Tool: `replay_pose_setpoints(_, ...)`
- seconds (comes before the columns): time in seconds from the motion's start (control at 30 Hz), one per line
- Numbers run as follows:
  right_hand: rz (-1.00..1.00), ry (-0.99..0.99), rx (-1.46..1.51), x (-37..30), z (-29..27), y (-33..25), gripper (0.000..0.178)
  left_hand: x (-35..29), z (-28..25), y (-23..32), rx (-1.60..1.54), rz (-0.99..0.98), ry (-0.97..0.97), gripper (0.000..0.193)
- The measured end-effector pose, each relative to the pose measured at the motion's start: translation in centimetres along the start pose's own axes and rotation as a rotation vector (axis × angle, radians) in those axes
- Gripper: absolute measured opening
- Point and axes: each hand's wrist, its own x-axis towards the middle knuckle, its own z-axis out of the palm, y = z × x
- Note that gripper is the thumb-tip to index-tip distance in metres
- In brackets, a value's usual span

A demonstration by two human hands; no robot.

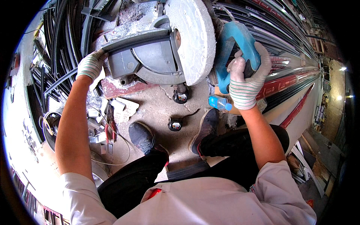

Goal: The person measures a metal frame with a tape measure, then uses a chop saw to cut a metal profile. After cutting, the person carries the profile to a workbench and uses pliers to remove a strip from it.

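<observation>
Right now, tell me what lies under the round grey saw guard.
Under the round grey saw guard a dark profile lies held by the gloved left hand. The blade and cut point are covered. Right hand grips the blue handle.

We cannot see the blade of the chop saw point(161, 56): the pale round guard point(195, 37) covers it, and the saw's top is cut off at twelve o'clock. Our right hand point(245, 80) hides most of the blue handle point(234, 45), while our left hand point(91, 65) covers the near end of the dark profile point(135, 39). The long profiles point(296, 80) toward two o'clock blur into the rim.
</observation>
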Motion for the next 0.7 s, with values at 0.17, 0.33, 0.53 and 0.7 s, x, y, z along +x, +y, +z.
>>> replay_pose_setpoints(0.17, 0.031, 0.050, 0.053, -0.6, 0.1, 0.3, 0.054, 0.4, 0.3, -0.5, 0.051, 0.012, -0.020, 0.034)
replay_pose_setpoints(0.33, 0.066, 0.081, 0.155, -0.9, 0.5, 0.3, 0.055, 0.4, 0.4, -0.7, 0.038, 0.021, 0.002, 0.033)
replay_pose_setpoints(0.53, 0.098, 0.082, 0.207, -1.8, 1.0, 0.4, 0.056, 0.5, 1.1, -1.4, 0.007, -0.020, -0.021, 0.031)
replay_pose_setpoints(0.7, 0.005, 0.129, 0.139, -2.2, 1.3, 1.7, 0.055, 1.3, 2.2, -4.1, -0.046, 0.042, 0.011, 0.038)
